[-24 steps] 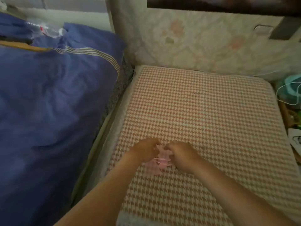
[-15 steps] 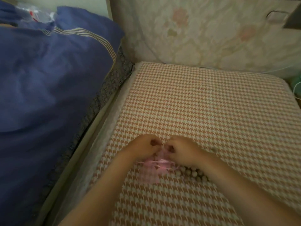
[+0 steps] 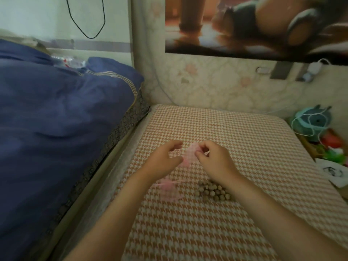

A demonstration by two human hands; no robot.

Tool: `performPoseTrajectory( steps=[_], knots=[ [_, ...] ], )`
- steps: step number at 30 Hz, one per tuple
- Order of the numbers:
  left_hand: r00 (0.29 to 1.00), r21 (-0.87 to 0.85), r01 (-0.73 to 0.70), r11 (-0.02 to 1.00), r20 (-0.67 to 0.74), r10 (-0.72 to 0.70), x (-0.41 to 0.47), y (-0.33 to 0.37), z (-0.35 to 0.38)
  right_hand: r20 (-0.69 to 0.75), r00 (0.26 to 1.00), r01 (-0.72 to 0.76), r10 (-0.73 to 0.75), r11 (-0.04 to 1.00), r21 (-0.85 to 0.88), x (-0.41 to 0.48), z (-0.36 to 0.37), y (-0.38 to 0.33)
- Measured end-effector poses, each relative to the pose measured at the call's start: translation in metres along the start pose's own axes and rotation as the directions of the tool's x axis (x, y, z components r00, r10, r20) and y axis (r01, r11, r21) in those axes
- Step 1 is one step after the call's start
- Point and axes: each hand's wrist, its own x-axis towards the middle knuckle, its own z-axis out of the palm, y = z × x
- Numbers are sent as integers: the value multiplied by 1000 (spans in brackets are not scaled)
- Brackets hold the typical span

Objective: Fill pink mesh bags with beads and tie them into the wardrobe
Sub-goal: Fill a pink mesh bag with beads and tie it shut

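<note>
A small pink mesh bag (image 3: 190,154) hangs between my two hands above the houndstooth cushion (image 3: 244,140). My right hand (image 3: 212,159) pinches its top edge between thumb and fingers. My left hand (image 3: 165,159) is curled beside the bag's left edge, thumb touching the mesh; whether it grips is unclear. More pink mesh bags (image 3: 170,189) lie flat on the cushion under my left forearm. A pile of several pale wooden beads (image 3: 214,192) sits on the cushion just below my right wrist.
A blue duvet (image 3: 56,129) covers the bed at the left, edged by a grey patterned sheet (image 3: 120,129). A floral wall (image 3: 226,85) and a poster (image 3: 254,25) stand behind. At the right lie a teal yarn ball (image 3: 310,122), colourful items and a white cloth (image 3: 333,172).
The camera has tilted up, showing the poster and the bead pile. My hands have lifted one pink bag off the others and drawn slightly apart.
</note>
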Motion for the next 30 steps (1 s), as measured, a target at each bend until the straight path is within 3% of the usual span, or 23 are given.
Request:
performPoseTrajectory(
  steps=[4,7,12,16,20,27,30],
  knots=[
    [999,-38,-43,998,1,43,-35,31,-7,-77,990,-105,117,984,143,-35,-19,-25],
    [999,-106,-34,994,-3,34,-62,44,-4,-1,961,-261,275,914,310,-66,-27,-34],
    [999,-107,15,994,40,-11,-106,46,12,53,911,-400,409,846,353,-116,-28,-30],
    [995,-172,89,981,52,-81,-130,44,26,-59,970,-227,237,963,142,-148,-25,-24],
    [988,-303,149,941,92,-127,-143,44,36,-14,996,-84,85,991,100,-163,-24,-27],
    [969,-419,245,874,128,-211,-137,49,55,89,975,-222,204,918,329,-162,-20,-3],
    [974,-385,225,895,97,-203,-132,52,61,140,972,-224,187,913,341,-156,-25,-1]
  ],
)
